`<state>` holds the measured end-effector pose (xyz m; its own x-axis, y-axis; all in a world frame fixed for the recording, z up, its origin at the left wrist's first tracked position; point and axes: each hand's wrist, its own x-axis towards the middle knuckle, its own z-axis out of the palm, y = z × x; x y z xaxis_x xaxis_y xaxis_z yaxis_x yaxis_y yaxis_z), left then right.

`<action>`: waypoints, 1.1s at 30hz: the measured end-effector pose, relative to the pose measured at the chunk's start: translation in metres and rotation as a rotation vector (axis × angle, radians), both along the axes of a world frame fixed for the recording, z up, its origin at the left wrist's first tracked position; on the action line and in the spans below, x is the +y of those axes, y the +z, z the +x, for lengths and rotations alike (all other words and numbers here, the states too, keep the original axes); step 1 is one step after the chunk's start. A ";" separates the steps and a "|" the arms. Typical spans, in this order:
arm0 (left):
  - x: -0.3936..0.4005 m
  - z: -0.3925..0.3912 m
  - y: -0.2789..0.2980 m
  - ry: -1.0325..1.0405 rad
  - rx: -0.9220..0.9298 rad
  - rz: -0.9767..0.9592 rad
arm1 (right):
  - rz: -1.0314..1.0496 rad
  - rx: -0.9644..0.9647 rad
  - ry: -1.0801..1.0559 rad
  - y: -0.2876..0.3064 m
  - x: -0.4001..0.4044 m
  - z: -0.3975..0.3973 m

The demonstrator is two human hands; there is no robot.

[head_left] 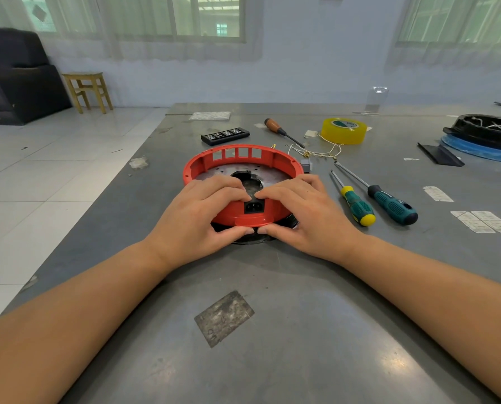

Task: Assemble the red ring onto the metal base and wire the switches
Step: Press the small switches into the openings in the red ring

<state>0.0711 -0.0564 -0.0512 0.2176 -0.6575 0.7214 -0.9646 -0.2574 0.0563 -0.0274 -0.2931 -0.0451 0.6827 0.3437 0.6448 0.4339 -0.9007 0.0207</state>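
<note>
Left hand and right hand gripping near rim of red ring, fingers curled over top edge beside black power socket, thumbs tucked under lower lip. Ring seated over metal base, near centre of grey tabletop. Two green-handled screwdrivers just right; loose wires, yellow tape roll and wooden-handled screwdriver beyond.

- My two hands cover the red ring's near rim.
- The black round part runs off the right edge.
- Print on the yellow tape roll is too small to read.
</note>
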 end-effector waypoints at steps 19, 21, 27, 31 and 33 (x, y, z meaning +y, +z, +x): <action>0.001 -0.007 0.003 0.075 0.058 0.122 | 0.123 0.192 -0.176 0.005 -0.014 -0.004; 0.000 -0.010 0.005 0.108 0.099 0.090 | 0.088 0.159 -0.207 0.004 -0.009 -0.004; 0.002 -0.009 0.004 0.246 0.237 -0.030 | 0.070 0.016 -0.185 -0.008 0.028 -0.002; 0.015 0.006 0.008 0.196 0.309 -0.074 | 0.128 0.088 -0.120 -0.003 0.003 -0.002; 0.023 0.013 0.011 0.146 0.337 -0.099 | 0.269 0.180 -0.189 -0.001 -0.010 -0.002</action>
